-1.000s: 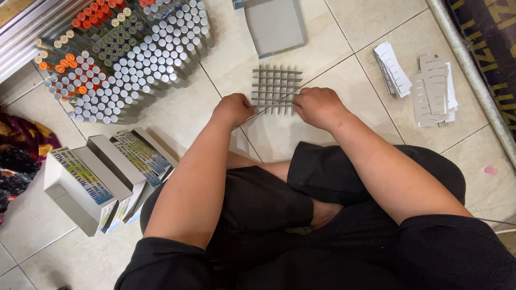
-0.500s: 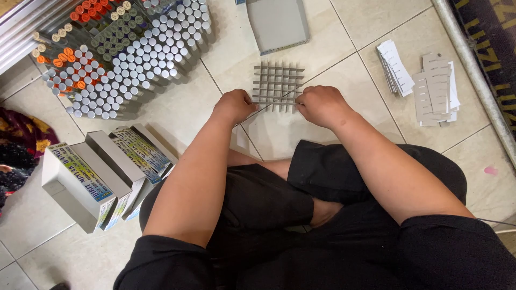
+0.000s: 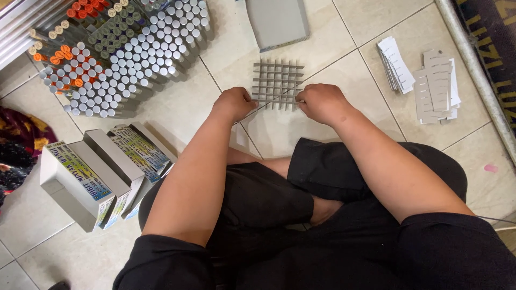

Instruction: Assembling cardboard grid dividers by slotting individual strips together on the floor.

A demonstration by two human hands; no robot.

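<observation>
On the tiled floor (image 3: 177, 115), the left hand (image 3: 234, 103) and right hand (image 3: 321, 103) pinch a slotted strip onto the cardboard grid (image 3: 277, 81); seating it presumably requires aligned slots.

The pale tiled floor (image 3: 344, 32) is carrying a grey cardboard grid (image 3: 277, 81), a grey flat sheet (image 3: 277, 21) beyond it, capped vials (image 3: 126, 48) standing together, printed boxes (image 3: 99, 172) lying stacked, and slotted card strips (image 3: 424, 75).
</observation>
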